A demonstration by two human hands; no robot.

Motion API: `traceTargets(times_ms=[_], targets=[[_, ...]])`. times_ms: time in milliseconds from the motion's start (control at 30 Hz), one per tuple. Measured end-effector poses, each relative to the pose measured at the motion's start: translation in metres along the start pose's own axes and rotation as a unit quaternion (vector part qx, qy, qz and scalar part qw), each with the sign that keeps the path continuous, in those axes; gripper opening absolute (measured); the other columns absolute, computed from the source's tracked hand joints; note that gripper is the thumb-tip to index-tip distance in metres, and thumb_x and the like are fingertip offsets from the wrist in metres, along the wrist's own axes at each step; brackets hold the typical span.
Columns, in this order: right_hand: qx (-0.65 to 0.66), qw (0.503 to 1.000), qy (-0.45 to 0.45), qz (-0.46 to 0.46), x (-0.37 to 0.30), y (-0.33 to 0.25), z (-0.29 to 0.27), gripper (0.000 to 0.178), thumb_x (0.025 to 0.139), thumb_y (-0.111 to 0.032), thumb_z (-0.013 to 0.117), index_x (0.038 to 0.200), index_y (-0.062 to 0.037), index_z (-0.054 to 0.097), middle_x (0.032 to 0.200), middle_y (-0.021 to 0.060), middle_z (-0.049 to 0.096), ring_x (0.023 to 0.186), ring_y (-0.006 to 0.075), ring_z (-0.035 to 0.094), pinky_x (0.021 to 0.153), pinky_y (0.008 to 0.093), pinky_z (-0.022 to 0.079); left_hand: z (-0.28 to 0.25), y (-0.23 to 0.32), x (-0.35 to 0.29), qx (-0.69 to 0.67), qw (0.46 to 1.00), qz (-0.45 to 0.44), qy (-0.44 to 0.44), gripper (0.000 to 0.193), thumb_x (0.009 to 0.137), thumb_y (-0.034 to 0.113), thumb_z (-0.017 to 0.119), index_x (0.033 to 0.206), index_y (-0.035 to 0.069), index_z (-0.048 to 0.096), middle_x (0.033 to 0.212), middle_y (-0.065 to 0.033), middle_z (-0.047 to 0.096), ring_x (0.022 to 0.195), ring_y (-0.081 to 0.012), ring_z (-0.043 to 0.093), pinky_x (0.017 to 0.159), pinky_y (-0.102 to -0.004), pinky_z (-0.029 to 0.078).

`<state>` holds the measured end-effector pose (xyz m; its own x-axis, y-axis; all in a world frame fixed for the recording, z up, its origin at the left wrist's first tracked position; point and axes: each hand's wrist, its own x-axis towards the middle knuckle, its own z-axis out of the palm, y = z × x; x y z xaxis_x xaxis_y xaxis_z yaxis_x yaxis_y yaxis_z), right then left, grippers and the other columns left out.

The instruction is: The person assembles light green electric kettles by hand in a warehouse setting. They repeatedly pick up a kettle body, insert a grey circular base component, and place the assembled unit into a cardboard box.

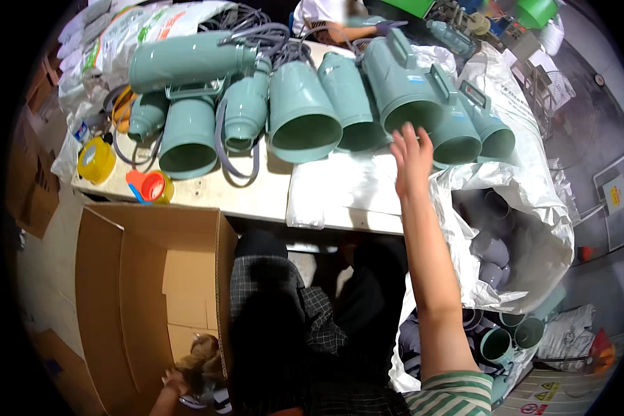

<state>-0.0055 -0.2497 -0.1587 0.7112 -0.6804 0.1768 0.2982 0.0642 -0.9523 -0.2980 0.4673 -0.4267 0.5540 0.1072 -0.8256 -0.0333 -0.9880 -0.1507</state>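
Note:
My right hand is raised over the table with its fingers spread and nothing in it. Its fingertips are just in front of the open end of a large sage-green plastic flask casing with a handle. At the lower left, my left hand reaches into an open cardboard box. Its fingers are curled beside a brown, crumpled, plastic-wrapped bundle and a grey-and-white piece under it; what they grip is partly hidden. Several more green casings lie in a row, open ends toward me.
On the right, a large white sack holds grey rounded parts. Green cups lie below it. Yellow tape and a small red-and-yellow container sit at the table's left. Clear plastic bags lie before me. Another person's gloved hand shows beyond.

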Motion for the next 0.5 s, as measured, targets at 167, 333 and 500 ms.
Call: traceTargets(times_ms=[167,333,500], targets=[[-0.242,0.952,0.041,-0.184,0.068,-0.011,0.057,0.027,0.090,-0.019,0.072,0.098,0.0063,0.066,0.082,0.0089,0.068,0.073,0.0182,0.059,0.071,0.0345,0.049,-0.170,0.074,-0.046,-0.376,0.762,0.156,0.504,0.035,0.082,-0.002,0.068,0.116,0.002,0.059,0.109,-0.0172,0.063,0.107,-0.0375,0.059,0.096,-0.0448,0.047],[-0.209,0.920,0.085,-0.321,-0.072,-0.067,-0.032,0.025,0.103,-0.015,0.056,0.117,0.0056,0.059,0.090,0.0061,0.062,0.081,0.0130,0.055,0.072,0.0299,0.046,-0.254,0.165,-0.101,-0.304,0.690,0.314,0.577,0.035,0.079,-0.005,0.067,0.113,0.002,0.059,0.109,-0.0162,0.062,0.105,-0.0371,0.057,0.095,-0.0457,0.045],[-0.296,0.831,0.127,-0.453,-0.106,-0.186,-0.141,0.026,0.102,-0.012,0.060,0.123,0.0039,0.056,0.105,0.0112,0.065,0.093,0.0174,0.065,0.082,0.0298,0.053,-0.344,0.272,-0.142,-0.272,0.524,0.533,0.606,0.032,0.093,0.011,0.062,0.121,0.000,0.055,0.120,-0.0202,0.056,0.113,-0.0354,0.054,0.104,-0.0473,0.041]])
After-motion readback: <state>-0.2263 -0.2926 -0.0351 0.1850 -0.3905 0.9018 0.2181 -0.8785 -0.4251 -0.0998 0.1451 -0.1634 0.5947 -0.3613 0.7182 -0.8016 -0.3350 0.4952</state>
